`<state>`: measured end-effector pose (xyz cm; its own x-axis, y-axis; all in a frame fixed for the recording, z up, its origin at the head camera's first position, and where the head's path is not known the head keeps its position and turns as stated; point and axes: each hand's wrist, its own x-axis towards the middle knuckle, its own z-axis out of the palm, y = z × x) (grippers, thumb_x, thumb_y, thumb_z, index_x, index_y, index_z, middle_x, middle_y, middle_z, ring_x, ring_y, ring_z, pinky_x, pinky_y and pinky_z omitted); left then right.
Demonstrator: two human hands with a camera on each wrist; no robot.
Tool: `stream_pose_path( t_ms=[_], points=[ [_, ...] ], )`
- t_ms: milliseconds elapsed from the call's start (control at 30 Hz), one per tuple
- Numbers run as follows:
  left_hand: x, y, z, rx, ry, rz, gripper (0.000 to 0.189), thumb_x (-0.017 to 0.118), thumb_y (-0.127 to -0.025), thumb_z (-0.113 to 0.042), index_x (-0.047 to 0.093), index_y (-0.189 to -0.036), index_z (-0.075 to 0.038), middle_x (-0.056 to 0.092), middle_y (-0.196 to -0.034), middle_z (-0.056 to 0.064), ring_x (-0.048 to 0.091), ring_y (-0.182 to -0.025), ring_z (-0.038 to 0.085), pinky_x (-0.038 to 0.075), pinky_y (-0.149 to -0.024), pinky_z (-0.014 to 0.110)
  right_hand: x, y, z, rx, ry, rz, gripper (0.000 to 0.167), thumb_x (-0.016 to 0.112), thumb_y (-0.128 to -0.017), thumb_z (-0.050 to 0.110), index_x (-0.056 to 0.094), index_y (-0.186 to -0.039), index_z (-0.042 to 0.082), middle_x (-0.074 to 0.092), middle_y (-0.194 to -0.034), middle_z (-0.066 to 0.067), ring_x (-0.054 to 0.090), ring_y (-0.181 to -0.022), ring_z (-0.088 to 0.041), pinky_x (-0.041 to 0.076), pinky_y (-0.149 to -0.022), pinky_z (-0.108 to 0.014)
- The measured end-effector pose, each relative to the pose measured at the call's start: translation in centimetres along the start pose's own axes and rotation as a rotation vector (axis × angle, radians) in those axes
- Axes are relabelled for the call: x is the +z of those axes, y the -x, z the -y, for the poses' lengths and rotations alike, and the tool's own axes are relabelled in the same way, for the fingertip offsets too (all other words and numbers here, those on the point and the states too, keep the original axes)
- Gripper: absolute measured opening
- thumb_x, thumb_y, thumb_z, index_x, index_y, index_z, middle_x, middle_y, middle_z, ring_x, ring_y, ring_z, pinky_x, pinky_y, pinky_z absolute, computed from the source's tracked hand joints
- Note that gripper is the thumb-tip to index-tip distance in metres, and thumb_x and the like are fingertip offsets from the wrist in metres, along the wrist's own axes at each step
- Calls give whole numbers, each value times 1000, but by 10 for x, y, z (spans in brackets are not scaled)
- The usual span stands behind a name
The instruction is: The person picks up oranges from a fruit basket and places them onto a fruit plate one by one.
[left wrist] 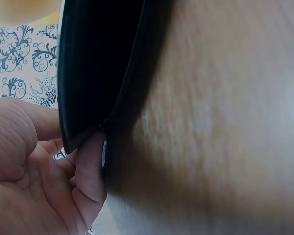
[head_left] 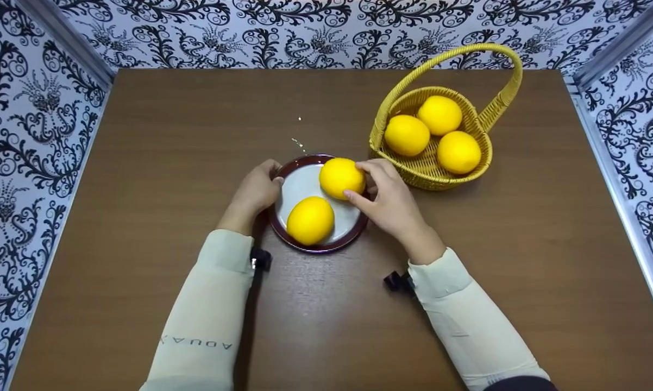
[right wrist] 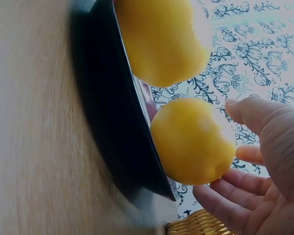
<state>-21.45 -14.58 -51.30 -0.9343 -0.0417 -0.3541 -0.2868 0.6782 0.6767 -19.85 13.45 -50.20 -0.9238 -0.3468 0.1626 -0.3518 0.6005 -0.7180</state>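
At the far left, a panel (head_left: pixel 38 163) with dark scrollwork borders the brown bench (head_left: pixel 169 136). Next, the left hand (head_left: pixel 252 191) pinches the left rim of a plate (head_left: pixel 298 183) that has a pale middle and a dark red border. On the plate, the nearer yellow fruit (head_left: pixel 310 221) sits just beside the farther yellow fruit (head_left: pixel 341 178). The right hand (head_left: pixel 390 200) is loosely spread about the farther one, fingertips touching its side, while the right wrist view shows the thumb standing off it. Farther right and back, a yellow wicker basket (head_left: pixel 434 183) with a tall handle contains three more yellow fruits (head_left: pixel 440 115).
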Motion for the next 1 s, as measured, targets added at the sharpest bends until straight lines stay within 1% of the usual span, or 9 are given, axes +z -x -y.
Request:
stream_pose_path(
  t_ms=[133, 300, 500, 667, 733, 833, 900, 1000],
  points=[
    [0, 0, -1, -4, 3, 3, 22, 50, -107, -20, 59, -125, -11, 63, -128, 16, 55, -117, 35, 44, -108, 50, -7, 2, 2, -5, -1, 7, 58, 80, -93, 31, 59, -140, 4, 55, -139, -14, 62, -118, -35, 58, -96, -43],
    [0, 0, 0, -12, 2, 6, 23, 50, -107, -20, 58, -127, -11, 62, -130, 16, 55, -118, 35, 44, -109, 50, -21, 4, 4, 4, 5, 8, 61, 80, -92, 31, 57, -142, 4, 52, -143, -13, 60, -124, -33, 58, -97, -45],
    [0, 0, 1, -6, 18, 10, 23, 50, -107, -20, 58, -126, -11, 62, -128, 16, 55, -116, 35, 46, -106, 49, -41, 5, 3, -17, 48, -37, 63, 82, -91, 29, 57, -142, 3, 52, -142, -15, 58, -125, -33, 57, -98, -47],
    [-1, 1, -1, 9, 18, 11, 23, 50, -107, -19, 57, -127, -11, 62, -129, 17, 55, -116, 35, 46, -104, 50, -57, 3, -2, -40, 91, -94, 63, 83, -89, 28, 58, -140, 1, 54, -139, -17, 59, -119, -33, 55, -100, -46],
    [-1, 1, -1, 14, 11, 5, 23, 50, -106, -19, 58, -126, -10, 63, -129, 17, 55, -116, 35, 45, -105, 50, -62, 3, -3, -47, 117, -114, 62, 83, -89, 28, 58, -140, 1, 55, -138, -17, 58, -119, -32, 52, -103, -45],
    [-1, 0, -1, 24, 0, 0, 23, 50, -106, -19, 58, -126, -10, 63, -129, 17, 56, -117, 35, 44, -107, 50, -70, 2, -4, -51, 156, -139, 63, 83, -89, 30, 58, -140, 1, 55, -139, -17, 54, -125, -31, 45, -112, -44],
    [-1, 0, 0, 22, 0, 1, 23, 50, -106, -19, 58, -125, -10, 64, -129, 17, 56, -116, 35, 44, -107, 50, -76, 1, -7, -35, 179, -143, 64, 83, -90, 31, 57, -141, 2, 54, -141, -17, 51, -130, -31, 40, -117, -45],
    [-1, 0, 2, 21, -3, 1, 22, 49, -106, -19, 58, -125, -10, 64, -128, 18, 56, -116, 35, 45, -106, 51, -85, -2, -11, 7, 200, -138, 67, 82, -90, 32, 55, -144, 4, 50, -144, -17, 49, -134, -32, 38, -119, -47]
  ],
)
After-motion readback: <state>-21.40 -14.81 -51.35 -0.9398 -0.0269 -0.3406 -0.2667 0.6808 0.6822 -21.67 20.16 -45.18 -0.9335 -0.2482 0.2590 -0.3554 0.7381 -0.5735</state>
